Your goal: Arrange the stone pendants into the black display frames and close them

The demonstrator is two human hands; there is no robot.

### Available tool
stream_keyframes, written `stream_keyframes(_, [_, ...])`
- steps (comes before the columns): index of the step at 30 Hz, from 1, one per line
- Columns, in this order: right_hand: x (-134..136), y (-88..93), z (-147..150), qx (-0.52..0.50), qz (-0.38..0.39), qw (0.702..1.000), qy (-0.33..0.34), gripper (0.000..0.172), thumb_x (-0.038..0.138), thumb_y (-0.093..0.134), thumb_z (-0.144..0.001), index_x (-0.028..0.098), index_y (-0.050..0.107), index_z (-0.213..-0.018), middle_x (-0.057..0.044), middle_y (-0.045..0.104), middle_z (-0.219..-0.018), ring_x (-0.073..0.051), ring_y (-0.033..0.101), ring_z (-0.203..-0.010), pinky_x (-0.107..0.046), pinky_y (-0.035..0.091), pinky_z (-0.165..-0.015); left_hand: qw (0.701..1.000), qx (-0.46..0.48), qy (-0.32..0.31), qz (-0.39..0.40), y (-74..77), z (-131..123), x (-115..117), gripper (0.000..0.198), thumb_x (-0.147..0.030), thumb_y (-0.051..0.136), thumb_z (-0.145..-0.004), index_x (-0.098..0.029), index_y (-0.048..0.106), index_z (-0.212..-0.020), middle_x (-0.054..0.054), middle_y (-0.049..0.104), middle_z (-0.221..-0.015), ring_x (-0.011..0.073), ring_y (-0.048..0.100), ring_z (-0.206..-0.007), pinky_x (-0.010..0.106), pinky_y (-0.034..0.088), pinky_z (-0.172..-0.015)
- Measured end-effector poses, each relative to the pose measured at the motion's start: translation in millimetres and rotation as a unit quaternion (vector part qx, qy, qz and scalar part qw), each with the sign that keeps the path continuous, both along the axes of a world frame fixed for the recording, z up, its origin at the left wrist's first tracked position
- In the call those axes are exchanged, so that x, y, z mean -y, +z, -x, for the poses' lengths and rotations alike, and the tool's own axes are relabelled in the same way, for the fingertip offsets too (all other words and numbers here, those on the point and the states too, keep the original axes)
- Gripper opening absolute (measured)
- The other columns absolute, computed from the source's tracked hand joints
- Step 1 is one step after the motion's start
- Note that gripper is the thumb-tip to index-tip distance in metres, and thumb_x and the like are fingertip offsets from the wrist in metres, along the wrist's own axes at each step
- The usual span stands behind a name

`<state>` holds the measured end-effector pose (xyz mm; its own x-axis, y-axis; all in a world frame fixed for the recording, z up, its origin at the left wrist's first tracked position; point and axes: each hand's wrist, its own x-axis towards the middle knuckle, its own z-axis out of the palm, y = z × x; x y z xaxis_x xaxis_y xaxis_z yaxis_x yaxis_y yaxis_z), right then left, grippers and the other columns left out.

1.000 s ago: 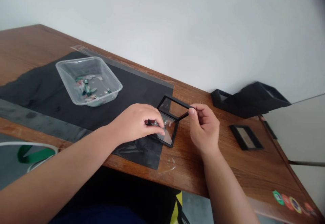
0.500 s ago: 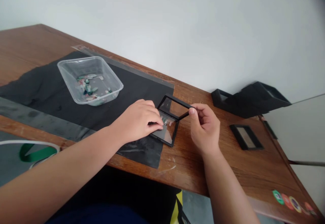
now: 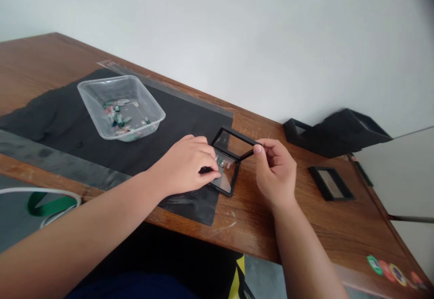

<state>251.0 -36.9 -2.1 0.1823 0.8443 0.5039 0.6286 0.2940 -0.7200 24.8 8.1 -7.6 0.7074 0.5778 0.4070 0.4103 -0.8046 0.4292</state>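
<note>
A black rectangular hinged frame with clear panes (image 3: 226, 179) is set at the right end of a dark, flat sheet mat (image 3: 183, 123), which is spread over a brown wood-grained table (image 3: 257, 226). The frame is opened, its upper leaf being tilted up from the lower one. The near corner of that leaf is pinched between the thumb and fingers of the right hand (image 3: 276, 170). The left hand (image 3: 190, 165) is held over the left part of the lower leaf, palm down, with thumb and fingertips brought close to one another; whether anything is gripped between them cannot be told. The two hands are kept apart, with the frame between them. Small green and pale pieces (image 3: 222, 161) are seen on the lower leaf, just beside the left fingertips. Farther left on the mat, a clear plastic square tub with rounded corners (image 3: 117, 87) is placed, in which a loose heap of green, pinkish and clear pieces (image 3: 117, 117) is contained. To the right, a small black rectangular frame (image 3: 331, 184) is laid on the table, near a group of black box-like objects (image 3: 342, 132) by the wall.
</note>
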Motion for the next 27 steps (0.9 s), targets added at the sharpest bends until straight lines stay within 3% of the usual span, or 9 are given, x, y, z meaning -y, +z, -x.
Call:
stream_keyframes(9, [-0.1,-0.2,-0.9,0.008,0.006,1.0,-0.009,0.022,0.043,0.062,-0.096,0.021,0.068,-0.094,0.0,0.062,-0.073,-0.014,0.054,-0.062,-0.027,0.043,-0.054,0.999,0.013,0.032,-0.033,2.2,1.2,-1.4,0.02,-0.033,0.071,-0.09,-0.023,0.077,-0.073,0.003,0.07,-0.094,0.0214,0.057,-0.092,0.037,0.038,-0.079])
stream_keyframes(14, [0.1,0.1,-0.2,0.003,0.01,1.0,-0.01,0.022,0.043,0.062,-0.096,0.022,0.068,-0.094,0.0,0.061,-0.072,-0.014,0.053,-0.061,-0.027,0.043,-0.054,0.999,0.008,0.015,-0.027,0.7,1.8,-1.8,0.011,-0.031,0.071,-0.089,-0.025,0.079,-0.083,0.003,0.07,-0.097,0.0226,0.058,-0.096,0.039,0.039,-0.083])
stream_keyframes(27, [-0.6,-0.3,-1.2,0.007,0.005,1.0,-0.014,0.022,0.042,0.063,-0.096,0.021,0.069,-0.094,0.0,0.061,-0.071,-0.014,0.052,-0.06,-0.027,0.042,-0.054,1.0,0.009,0.016,0.022,-1.6,0.3,-2.9,0.005,-0.027,0.071,-0.087,-0.023,0.075,-0.085,0.002,0.069,-0.097,0.0229,0.058,-0.098,0.04,0.041,-0.088])
